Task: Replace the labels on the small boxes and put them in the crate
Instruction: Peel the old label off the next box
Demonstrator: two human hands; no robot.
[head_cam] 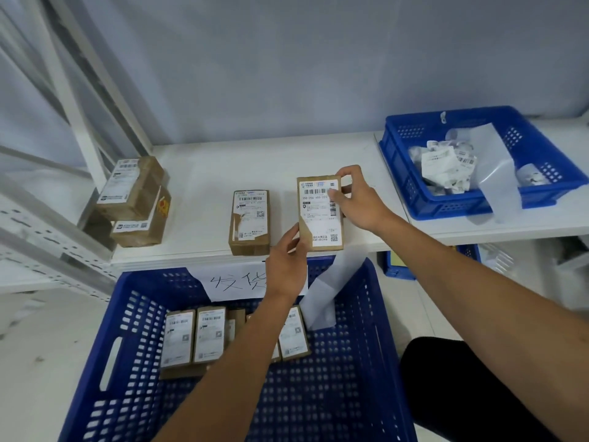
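Bracing the box (306,231) at its lower corner in our curled left hand (285,266), we pinch its top with our right hand (358,199), thumb on the label (318,207), likely smoothing it.

Quick count: two hands, left hand (287,263) and right hand (357,199), both on one held box (320,215). There's one second box (249,222) beside it. The left pile (134,186) is two boxes for sure, maybe three.

The big crate (376,330) has at least five crate boxes (208,334), with an arm hiding part of the row.

Blue containers: three, counting the basket (446,208) and a half-hidden crate (395,266).

Paper strips: two (325,291) (497,173).
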